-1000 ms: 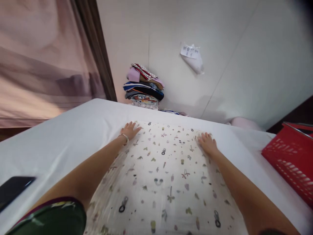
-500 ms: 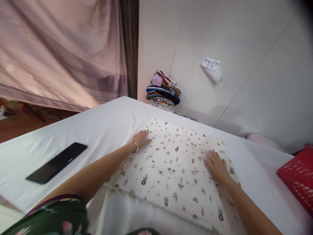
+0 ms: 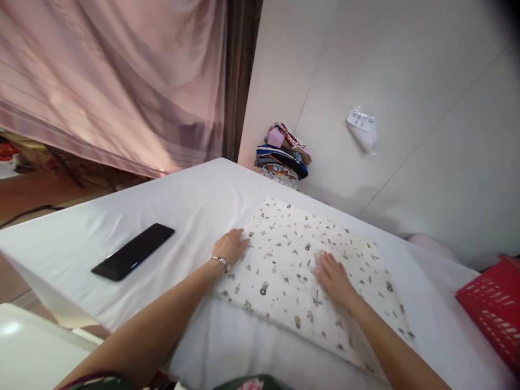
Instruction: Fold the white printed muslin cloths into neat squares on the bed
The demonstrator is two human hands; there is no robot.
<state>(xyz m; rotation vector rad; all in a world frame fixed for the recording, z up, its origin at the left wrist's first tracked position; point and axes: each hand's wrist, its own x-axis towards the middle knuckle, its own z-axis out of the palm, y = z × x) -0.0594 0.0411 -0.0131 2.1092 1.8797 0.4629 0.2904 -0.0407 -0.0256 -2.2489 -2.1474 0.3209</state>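
A white cloth with small printed figures [image 3: 280, 271] lies spread flat on the white-covered table [image 3: 190, 200]. At its left edge rests my left hand [image 3: 231, 248], palm down with fingers stretched over the border; a bracelet circles that wrist. My right hand [image 3: 333, 275] lies flat on the middle of the cloth, its fingers spread and slightly blurred. Neither hand grips anything. The cloth's lower right part is partly hidden under my right forearm.
A black phone [image 3: 134, 252] lies on the table to the left. Folded clothes [image 3: 282, 154] are stacked by the wall at the far edge. A red basket [image 3: 493, 311] stands at the right. A paper note [image 3: 361, 130] hangs on the wall, and a pink curtain [image 3: 122, 81] hangs at the back left.
My right hand has slid left across the cloth, from near its right edge to the middle. My left hand stays at the left edge, slightly lower. The view has shifted.
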